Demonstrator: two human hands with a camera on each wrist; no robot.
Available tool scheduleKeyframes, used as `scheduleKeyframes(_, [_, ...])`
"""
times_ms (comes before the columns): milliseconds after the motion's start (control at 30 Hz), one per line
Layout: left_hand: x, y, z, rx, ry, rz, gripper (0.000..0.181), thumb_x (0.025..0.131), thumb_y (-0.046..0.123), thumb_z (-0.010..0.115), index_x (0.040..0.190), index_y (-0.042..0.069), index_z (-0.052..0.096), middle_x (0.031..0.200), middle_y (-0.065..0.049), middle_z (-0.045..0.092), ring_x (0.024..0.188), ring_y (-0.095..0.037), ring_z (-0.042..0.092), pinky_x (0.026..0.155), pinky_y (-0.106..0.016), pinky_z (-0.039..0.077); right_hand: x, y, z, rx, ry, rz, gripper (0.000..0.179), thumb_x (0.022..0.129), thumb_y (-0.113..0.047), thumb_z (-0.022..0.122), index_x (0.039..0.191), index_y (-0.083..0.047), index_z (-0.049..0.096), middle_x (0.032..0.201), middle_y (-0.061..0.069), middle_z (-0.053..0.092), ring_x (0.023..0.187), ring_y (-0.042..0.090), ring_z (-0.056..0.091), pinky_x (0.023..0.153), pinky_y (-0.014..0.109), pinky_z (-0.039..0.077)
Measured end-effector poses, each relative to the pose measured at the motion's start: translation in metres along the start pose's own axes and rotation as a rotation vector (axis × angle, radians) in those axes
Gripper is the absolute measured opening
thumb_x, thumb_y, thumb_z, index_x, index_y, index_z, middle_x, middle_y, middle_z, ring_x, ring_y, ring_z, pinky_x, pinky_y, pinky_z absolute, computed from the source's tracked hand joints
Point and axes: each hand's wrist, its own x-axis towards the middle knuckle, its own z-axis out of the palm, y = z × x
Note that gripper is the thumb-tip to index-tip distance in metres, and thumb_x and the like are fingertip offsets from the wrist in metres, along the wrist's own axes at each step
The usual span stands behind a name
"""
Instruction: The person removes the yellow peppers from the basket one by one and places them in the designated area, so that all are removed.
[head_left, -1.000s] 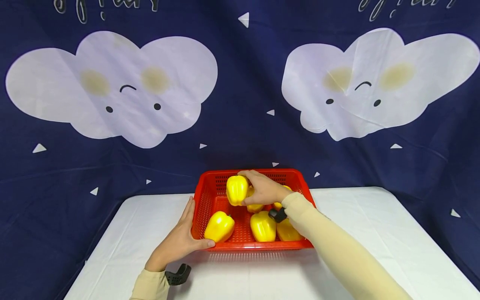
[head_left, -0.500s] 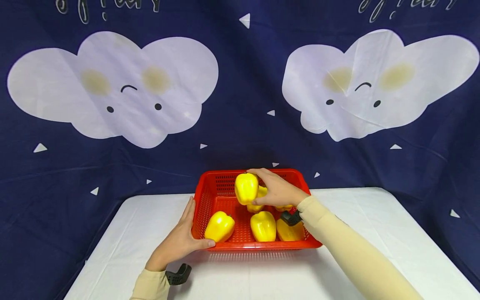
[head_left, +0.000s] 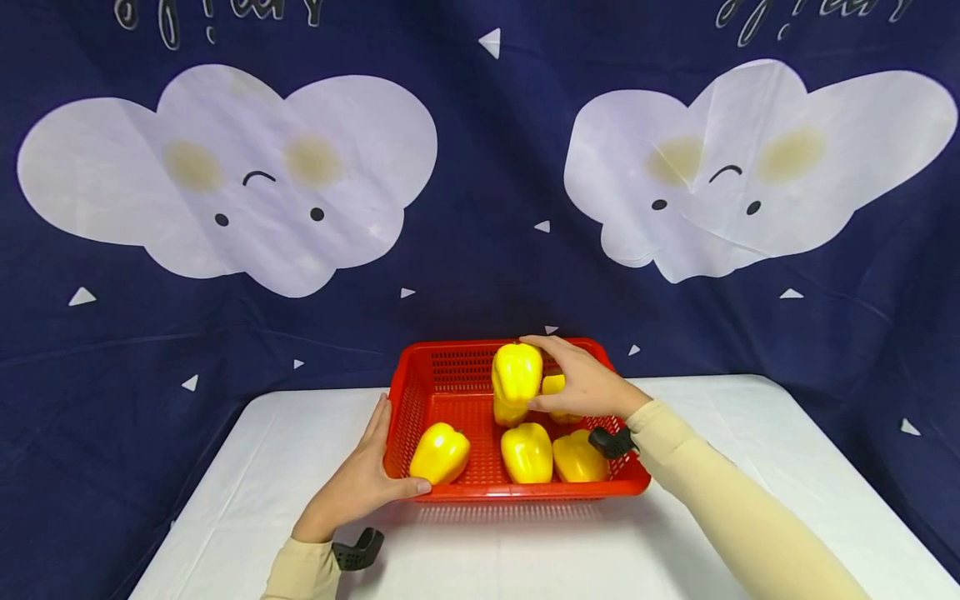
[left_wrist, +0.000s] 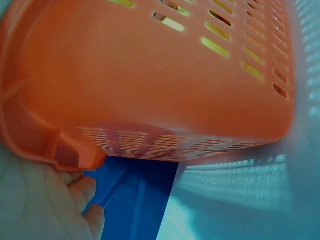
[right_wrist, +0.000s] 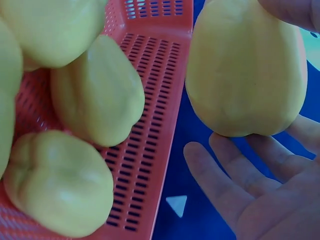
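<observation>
A yellow bell pepper (head_left: 519, 367) is held upright by my right hand (head_left: 588, 382) over the back of a red perforated basket (head_left: 525, 491), partly covering another pepper (head_left: 508, 414) below. In the right wrist view the held pepper (right_wrist: 245, 70) lies between thumb and fingers. My left hand (head_left: 358, 483) rests on the basket's front left corner, fingers straight along the side and thumb on the front rim. Inside the basket lie a pepper (head_left: 439, 454) at the front left, one (head_left: 527, 454) front centre, one (head_left: 581, 457) front right, and one (head_left: 561, 398) partly behind my right hand.
The basket stands on a table with a white cloth (head_left: 300, 433). Behind it hangs a dark blue curtain (head_left: 495, 167) with white clouds and small triangles. A black wrist mount (head_left: 358, 550) sits on the left wrist, another (head_left: 611, 442) on the right.
My right hand has carried the held pepper to the right across the back of the basket, uncovering more of the front right pepper. My left hand has stayed on the basket corner.
</observation>
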Motion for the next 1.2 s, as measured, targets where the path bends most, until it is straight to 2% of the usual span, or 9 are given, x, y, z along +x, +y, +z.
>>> scheduleKeyframes(133, [0.001,0.000,0.000,0.006,-0.001,-0.005,0.132,0.074,0.051,0.085,0.160,0.002,-0.002,0.167,-0.018,-0.007,0.150,-0.044,0.014,0.112,-0.065,0.027,-0.008,0.007,-0.005,0.016,0.019,0.016,0.089,0.077,-0.042,0.082,0.153,-0.023,0.039,0.154,0.004,0.043,0.136,0.029,0.043,0.109,0.057,0.039])
scheduleKeyframes(233, [0.001,0.000,0.000,0.013,-0.004,-0.007,0.132,0.074,0.051,0.085,0.160,0.002,-0.002,0.167,-0.018,-0.007,0.150,-0.044,0.014,0.112,-0.065,0.027,-0.013,0.013,-0.007,0.029,0.038,0.013,0.089,0.077,-0.040,0.083,0.152,-0.022,0.039,0.157,0.002,0.039,0.132,0.026,0.047,0.107,0.052,0.043])
scheduleKeyframes(367, [0.001,0.000,0.000,0.021,-0.004,0.000,0.132,0.074,0.049,0.085,0.160,0.001,-0.002,0.167,-0.019,-0.007,0.150,-0.046,0.014,0.111,-0.066,0.028,-0.021,0.020,-0.010,0.055,0.061,0.007,0.088,0.076,-0.037,0.085,0.150,-0.019,0.041,0.150,0.002,0.047,0.122,0.025,0.056,0.101,0.048,0.050])
scheduleKeyframes(533, [0.001,-0.002,0.001,0.026,0.001,0.005,0.132,0.074,0.049,0.085,0.160,0.000,-0.002,0.167,-0.019,-0.006,0.150,-0.046,0.015,0.111,-0.066,0.029,-0.030,0.026,-0.013,0.044,0.090,0.005,0.088,0.075,-0.034,0.086,0.149,-0.016,0.042,0.141,0.007,0.054,0.116,0.028,0.060,0.096,0.053,0.052])
scheduleKeyframes(800, [0.000,-0.002,0.001,0.021,0.004,0.011,0.131,0.074,0.047,0.086,0.160,-0.001,-0.001,0.167,-0.019,-0.006,0.150,-0.045,0.014,0.111,-0.066,0.028,-0.041,0.032,-0.022,0.002,0.124,0.015,0.085,0.077,-0.033,0.083,0.150,-0.016,0.043,0.143,0.007,0.053,0.119,0.030,0.057,0.099,0.058,0.048])
scheduleKeyframes(1033, [0.000,-0.002,0.001,0.033,0.003,0.012,0.131,0.074,0.048,0.086,0.159,-0.002,-0.001,0.166,-0.021,-0.005,0.149,-0.046,0.015,0.110,-0.066,0.029,-0.052,0.038,-0.027,0.100,0.128,-0.006,0.086,0.080,-0.025,0.085,0.152,-0.013,0.040,0.144,0.006,0.049,0.120,0.027,0.057,0.096,0.047,0.053])
scheduleKeyframes(1200, [0.001,-0.002,0.001,0.039,0.004,0.014,0.131,0.074,0.048,0.086,0.159,-0.003,-0.001,0.166,-0.021,-0.005,0.150,-0.046,0.014,0.111,-0.066,0.028,-0.059,0.044,-0.033,0.119,0.134,0.007,0.087,0.079,-0.025,0.086,0.152,-0.011,0.039,0.145,0.007,0.047,0.119,0.028,0.059,0.096,0.048,0.053])
